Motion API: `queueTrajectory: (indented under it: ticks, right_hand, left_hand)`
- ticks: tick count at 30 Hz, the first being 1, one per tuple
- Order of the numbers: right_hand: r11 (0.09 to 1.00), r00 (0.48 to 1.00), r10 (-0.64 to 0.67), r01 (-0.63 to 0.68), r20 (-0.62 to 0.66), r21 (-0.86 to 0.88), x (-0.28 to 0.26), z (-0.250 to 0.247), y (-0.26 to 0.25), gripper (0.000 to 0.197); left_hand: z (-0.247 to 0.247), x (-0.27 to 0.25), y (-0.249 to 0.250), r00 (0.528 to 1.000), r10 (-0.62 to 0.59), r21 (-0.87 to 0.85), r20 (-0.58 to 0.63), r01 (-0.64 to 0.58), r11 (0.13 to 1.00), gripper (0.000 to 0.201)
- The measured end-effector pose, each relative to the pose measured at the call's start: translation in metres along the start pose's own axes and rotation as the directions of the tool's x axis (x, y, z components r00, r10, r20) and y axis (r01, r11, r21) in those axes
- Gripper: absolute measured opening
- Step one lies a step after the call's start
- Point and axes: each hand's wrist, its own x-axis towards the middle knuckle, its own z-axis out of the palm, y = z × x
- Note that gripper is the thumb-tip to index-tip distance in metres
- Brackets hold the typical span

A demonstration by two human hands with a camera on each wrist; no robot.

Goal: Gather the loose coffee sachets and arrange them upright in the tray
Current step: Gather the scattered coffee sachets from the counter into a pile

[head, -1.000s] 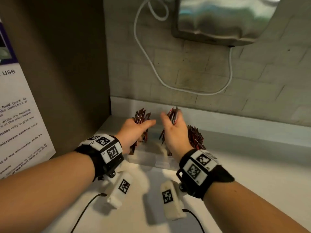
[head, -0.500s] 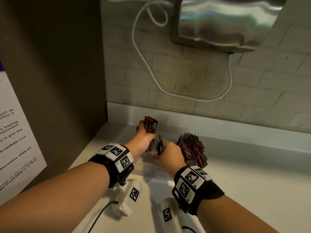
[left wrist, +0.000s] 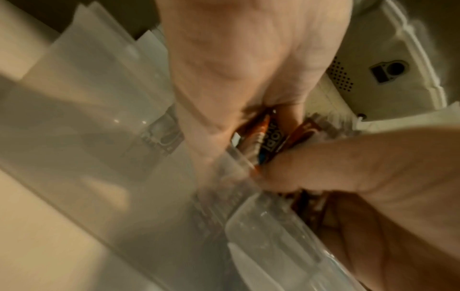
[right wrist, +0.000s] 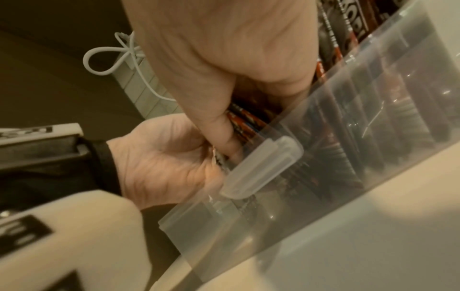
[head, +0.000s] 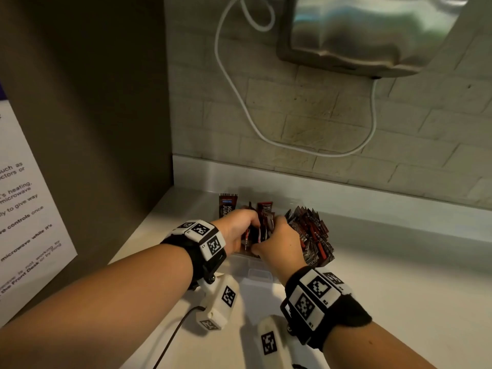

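Pale worktop (head: 399, 283) at the back-left corner, carrying a clear tray (head: 259, 274) against the wall edge. Packed upright sachets (head: 311, 233) in the tray's right part. Between both hands, a small bundle (head: 262, 225), long axis near vertical, over the tray's left part. Left hand (head: 235, 230) and right hand (head: 282, 246) touching, fingers (right wrist: 221, 135) curled tight around the bundle.
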Motion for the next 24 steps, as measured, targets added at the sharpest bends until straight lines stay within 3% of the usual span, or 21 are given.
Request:
queueTrajectory:
  ticks: [5, 10, 15, 17, 19, 22, 24]
  right_hand:
    - [0.994, 0.998, 0.040, -0.035, -0.046, 0.104, -0.003, 0.002, 0.000, 0.047]
    - [0.993, 0.998, 0.043, -0.039, -0.040, 0.110, -0.005, -0.002, -0.002, 0.052]
    - [0.985, 0.999, 0.015, -0.006, -0.050, 0.174, -0.014, -0.015, -0.010, 0.061]
    - [0.980, 0.999, 0.010, 0.000, -0.045, 0.200, -0.016, -0.020, -0.012, 0.068]
    - [0.976, 0.999, 0.017, -0.007, -0.046, 0.219, -0.016, -0.024, -0.012, 0.075]
    - [0.974, 0.997, 0.047, -0.033, -0.058, 0.225, -0.016, -0.028, -0.012, 0.079]
    - [0.975, 0.997, 0.053, -0.038, -0.060, 0.220, -0.016, -0.031, -0.011, 0.076]
  left_hand:
    - [-0.007, -0.001, 0.003, 0.978, -0.065, -0.014, 0.199, 0.069, 0.998, 0.023]
    - [-0.006, -0.001, 0.005, 0.953, -0.097, 0.101, 0.287, 0.070, 0.992, 0.015]
    - [-0.009, 0.013, 0.002, 0.920, -0.071, 0.243, 0.386, -0.027, 0.970, 0.061]
    - [-0.008, 0.017, 0.001, 0.911, -0.050, 0.291, 0.410, -0.079, 0.953, 0.065]
    - [-0.007, 0.020, -0.002, 0.899, -0.050, 0.343, 0.434, -0.114, 0.933, 0.061]
    - [-0.006, 0.025, -0.005, 0.923, -0.132, 0.496, 0.361, -0.070, 0.865, 0.045]
    - [-0.002, 0.020, -0.001, 0.925, -0.166, 0.608, 0.342, -0.083, 0.789, 0.022]
